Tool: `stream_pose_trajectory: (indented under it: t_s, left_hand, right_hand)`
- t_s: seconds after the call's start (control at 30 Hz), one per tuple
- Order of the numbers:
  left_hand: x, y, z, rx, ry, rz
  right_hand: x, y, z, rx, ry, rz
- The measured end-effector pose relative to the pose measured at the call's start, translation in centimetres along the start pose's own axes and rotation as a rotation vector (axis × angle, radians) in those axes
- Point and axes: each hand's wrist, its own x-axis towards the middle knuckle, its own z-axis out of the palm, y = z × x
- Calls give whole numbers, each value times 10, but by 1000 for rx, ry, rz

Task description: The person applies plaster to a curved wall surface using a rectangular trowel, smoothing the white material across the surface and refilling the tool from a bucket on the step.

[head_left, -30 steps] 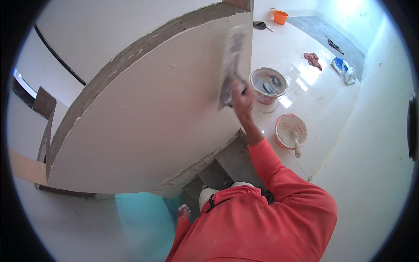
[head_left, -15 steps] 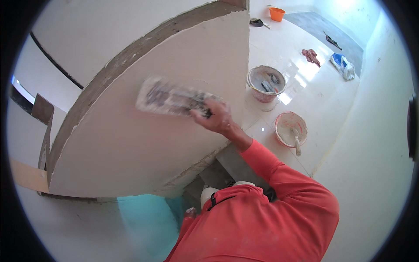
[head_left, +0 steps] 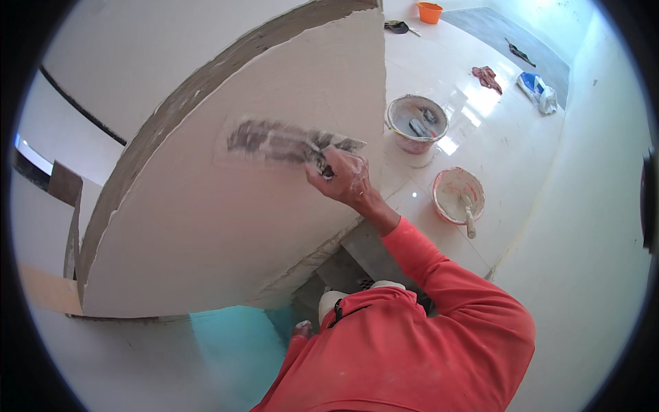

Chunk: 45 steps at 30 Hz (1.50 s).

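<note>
The fingers of the right hand (head_left: 348,178), at the frame's centre, are wrapped around the handle of the trowel (head_left: 266,141). Its blade reaches mostly left of them, long axis nearly level across the frame, over the wall (head_left: 199,220); blur hides whether it touches. The left hand (head_left: 302,328), lower centre, is well apart, its grip unclear.

Unfinished bldg interior, a worksite: rough-edged plastered wall (head_left: 206,226) by bare grey steps (head_left: 374,254), plus a smeared bucket (head_left: 414,145) (w/ tools (head_left: 419,128) in it) on glossy tiled flr (head_left: 511,161).
</note>
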Motion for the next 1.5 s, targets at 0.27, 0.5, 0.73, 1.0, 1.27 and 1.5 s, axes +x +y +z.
stream_pose_trajectory:
  t_s: [0.27,0.5,0.73,1.0,1.27,1.5]
  left_hand:
    - [5,9,-2,-136,104,-84]
    - [-13,-4,11,-33,74,-56]
    - [-15,-7,2,33,85,33]
    - [-2,22,7,-281,141,-72]
    - [-11,-5,32,-246,328,-38]
    - [-8,-61,18,-149,273,-34]
  right_hand:
    - [45,30,0,381,509,588]
    - [-34,80,27,1054,639,1160]
    - [-6,-12,37,746,144,651]
    - [-61,-80,72,222,-224,-82]
    - [-21,-51,63,938,170,640]
    - [-38,-176,112,248,-260,-202]
